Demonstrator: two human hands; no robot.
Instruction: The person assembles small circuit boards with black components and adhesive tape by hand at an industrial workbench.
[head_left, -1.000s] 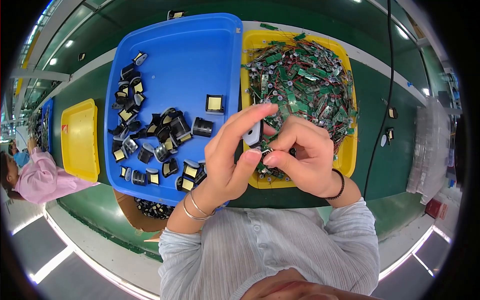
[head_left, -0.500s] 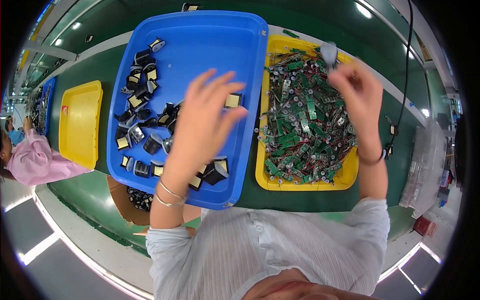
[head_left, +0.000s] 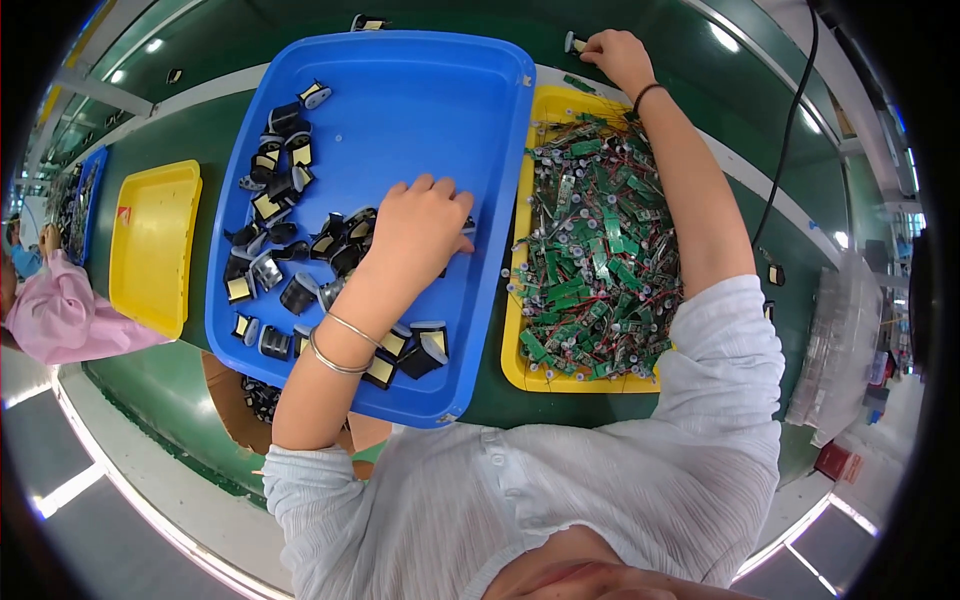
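My left hand [head_left: 420,225] is down in the blue tray [head_left: 420,110], its fingers curled over a small black housing [head_left: 470,226] that is mostly hidden. Several more black housings [head_left: 270,207] with cream pads and grey round ends lie along the tray's left side and bottom. Stretched far forward, past the yellow tray [head_left: 512,355], my right hand [head_left: 618,58] pinches another black housing with a grey end [head_left: 575,44] at the green belt [head_left: 480,25]. Green circuit boards [head_left: 600,240] with red wires and small round parts fill that yellow tray, under my right forearm.
A second yellow tray [head_left: 155,250] stands at the left, near a person in a pink sleeve [head_left: 70,310]. One more black housing [head_left: 370,22] is on the far belt. Below the bench edge sits a cardboard box [head_left: 235,400]. A black cable [head_left: 800,110] hangs at the right.
My right hand has moved from above the circuit boards forward to the belt, carrying the housing. My left hand has lowered, and its spread fingers have curled over the housing in the blue tray.
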